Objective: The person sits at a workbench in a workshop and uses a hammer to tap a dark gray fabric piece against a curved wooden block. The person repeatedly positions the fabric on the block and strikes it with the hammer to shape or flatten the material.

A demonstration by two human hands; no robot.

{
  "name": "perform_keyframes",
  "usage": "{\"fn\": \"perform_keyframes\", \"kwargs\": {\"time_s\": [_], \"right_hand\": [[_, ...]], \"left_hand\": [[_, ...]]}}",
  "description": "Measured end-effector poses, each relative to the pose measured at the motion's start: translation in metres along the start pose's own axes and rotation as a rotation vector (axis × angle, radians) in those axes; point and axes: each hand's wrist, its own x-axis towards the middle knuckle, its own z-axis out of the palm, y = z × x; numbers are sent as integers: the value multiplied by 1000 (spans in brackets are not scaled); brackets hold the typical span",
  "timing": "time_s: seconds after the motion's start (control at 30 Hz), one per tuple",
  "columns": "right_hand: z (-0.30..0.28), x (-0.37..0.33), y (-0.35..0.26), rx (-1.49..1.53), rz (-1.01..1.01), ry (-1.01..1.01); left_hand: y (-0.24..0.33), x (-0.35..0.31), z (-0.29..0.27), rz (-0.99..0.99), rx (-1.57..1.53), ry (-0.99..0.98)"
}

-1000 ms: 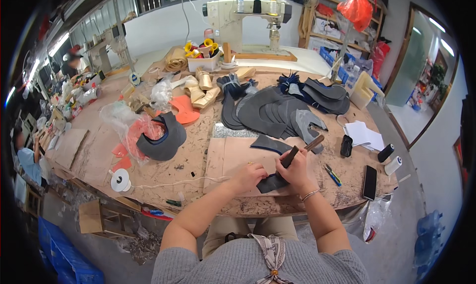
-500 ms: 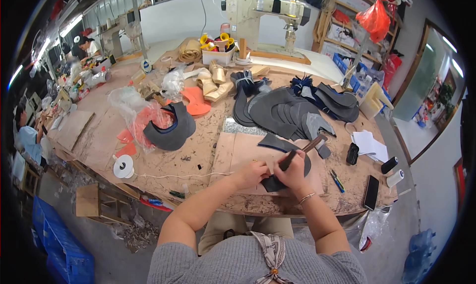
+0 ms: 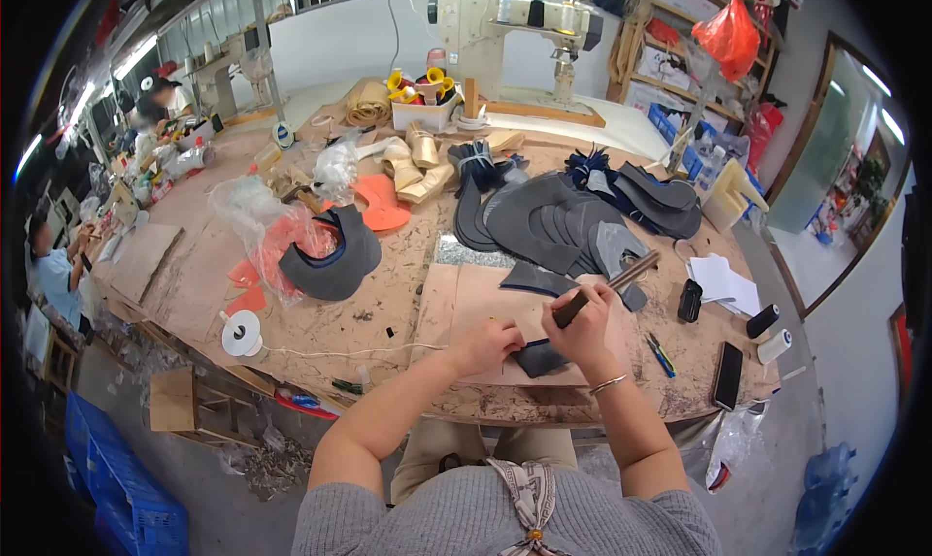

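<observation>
My left hand point(image 3: 487, 346) is closed, its fingertips pinching the left edge of a dark grey shoe-upper piece point(image 3: 542, 360) with a dark blue edge. That piece lies on a pale board point(image 3: 456, 309) at the table's near side. My right hand point(image 3: 582, 331) grips a long dark brown tool point(image 3: 633, 269), raised above the piece and slanting up to the right; its exact kind is unclear. The right hand hides part of the piece. Just beyond lies another dark grey strip point(image 3: 536, 278). A white cord runs from a spool point(image 3: 242, 333) toward my left hand.
Stacked grey cut pieces point(image 3: 544, 216) lie beyond the board, with a curved grey piece point(image 3: 332, 253) to the left. Yellow-handled snips point(image 3: 661, 355), a black phone point(image 3: 726, 376) and thread cones point(image 3: 774, 348) are on the right. A sewing machine point(image 3: 515, 37) stands at the back.
My right hand has shifted slightly right, and the brown tool has swung out to the right. The piece's curved right part no longer shows beyond that hand. My left hand stays nearly in place.
</observation>
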Motion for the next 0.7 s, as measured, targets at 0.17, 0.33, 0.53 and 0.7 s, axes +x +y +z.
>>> {"fn": "perform_keyframes", "kwargs": {"time_s": [0.17, 0.33, 0.53, 0.7], "right_hand": [[13, -18, -1, 156, 124, -48], [6, -6, -6, 77, 37, -32], [23, -20, -12, 152, 99, -3], [7, 5, -30, 109, 49, 61]], "left_hand": [[3, -8, -3, -40, -14, 7], [16, -16, -2, -95, 75, 60], [6, -20, -4, -59, 58, 28], [17, -21, -11, -66, 143, 61]]}}
